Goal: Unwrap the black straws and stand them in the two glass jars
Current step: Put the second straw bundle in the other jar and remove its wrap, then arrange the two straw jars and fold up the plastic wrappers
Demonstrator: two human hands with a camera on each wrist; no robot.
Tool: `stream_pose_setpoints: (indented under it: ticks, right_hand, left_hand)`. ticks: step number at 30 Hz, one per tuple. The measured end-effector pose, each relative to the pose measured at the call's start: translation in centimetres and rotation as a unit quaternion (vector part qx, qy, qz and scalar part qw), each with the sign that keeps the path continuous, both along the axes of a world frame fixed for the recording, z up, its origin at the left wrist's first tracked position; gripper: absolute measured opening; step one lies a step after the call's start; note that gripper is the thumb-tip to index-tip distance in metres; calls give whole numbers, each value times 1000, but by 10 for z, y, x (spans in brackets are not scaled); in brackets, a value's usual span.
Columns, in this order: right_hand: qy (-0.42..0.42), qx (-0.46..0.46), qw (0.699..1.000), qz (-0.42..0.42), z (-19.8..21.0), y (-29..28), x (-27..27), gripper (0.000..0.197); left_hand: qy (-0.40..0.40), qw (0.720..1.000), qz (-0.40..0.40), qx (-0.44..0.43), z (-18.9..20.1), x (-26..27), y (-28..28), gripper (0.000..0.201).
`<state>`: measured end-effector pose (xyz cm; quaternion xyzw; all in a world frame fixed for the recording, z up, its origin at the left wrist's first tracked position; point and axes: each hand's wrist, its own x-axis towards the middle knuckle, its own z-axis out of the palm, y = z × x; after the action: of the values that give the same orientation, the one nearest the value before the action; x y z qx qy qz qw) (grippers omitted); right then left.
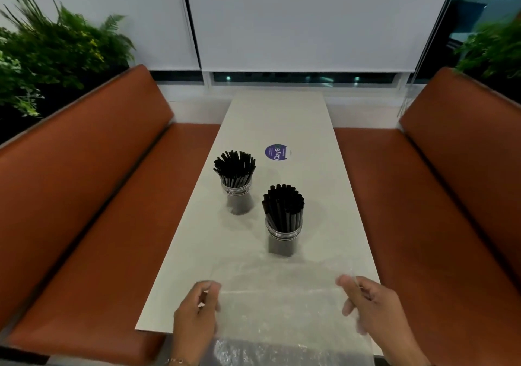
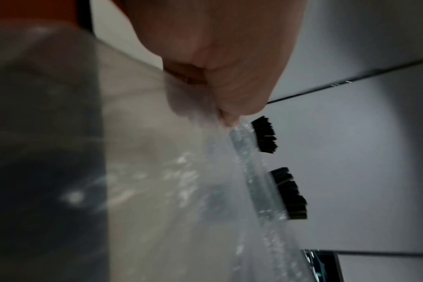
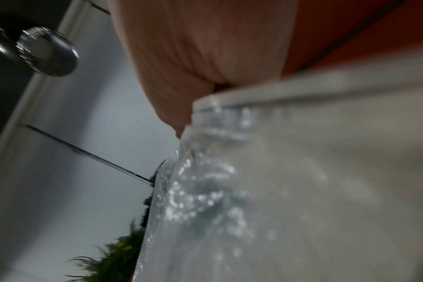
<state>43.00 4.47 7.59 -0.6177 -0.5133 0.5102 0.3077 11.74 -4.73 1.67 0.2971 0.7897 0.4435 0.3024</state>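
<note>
Straws, far bunch: black, standing fanned in the far glass jar; beyond the left hand, well apart from it.
Straws, near bunch: black, standing packed in the near glass jar; ahead of both hands, between them and nearer the right one.
Jars: both upright on the table, apart from each other, the far one further left; from the left wrist only the two bunches' tips show past the wrapper's edge.
Wrapper: clear plastic sheet, crinkled, stretched flat between the two hands over the table's near end; its near part hangs past the table edge toward the person.
Left hand: fingers curled, thumb and fingertips pinching the wrapper's left far corner; the left wrist view shows the pinch on the film's edge.
Right hand: fingers curled, pinching the wrapper's right far corner; the right wrist view shows film bunched at the fingertips.
Sticker: round, purple, printed "ClayG", flat on the table beyond the jars, further from the hands than either.
Benches: orange-brown upholstered seats, one outside the left hand, one outside the right hand.
Plants: green foliage behind the left bench and behind the right bench.
Blinds: pale roller blinds on the wall past the table's far end.
Bracelet: thin chain on the left wrist.
</note>
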Motion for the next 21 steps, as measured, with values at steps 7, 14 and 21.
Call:
stream_pose_setpoints:
  ticks: [7, 14, 21]
  right_hand:
    - [-126, -45, 991, 17, -61, 53, -10, 41]
    - [-177, 184, 965, 51, 5, 67, -60, 119]
    - [-300, 312, 893, 122, 34, 99, -144, 133]
  left_hand:
    - [68, 991, -15, -116, -43, -9, 57, 26]
    - [202, 976, -67, -51, -20, 14, 85, 90]
    - [85, 974, -208, 41, -13, 53, 150, 107]
